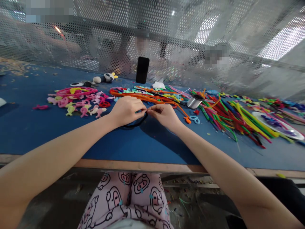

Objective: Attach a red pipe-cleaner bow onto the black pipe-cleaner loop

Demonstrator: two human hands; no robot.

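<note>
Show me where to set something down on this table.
Bare: the blue tabletop between left forearm and right forearm, from the black stem to the wooden front edge; also between left forearm and mostly pink pile. Crowded: around the orange stems and, rightward past the spool, across coloured stems.

The light on your table (119, 146) is even and rather cool. Brighter pale strips (283, 38) show at the upper right, through the perforated screen (171, 19). The people (141, 47) behind it look hazy, with pixelated patches. A soft shadow spreads below your right hand (164, 116); under the table it is quite dim. Your left hand (128, 109) is fairly clear, but the dark strand (135, 125) shows little detail. Toward the lower corners, your forearms (71, 146) look stretched.
</note>
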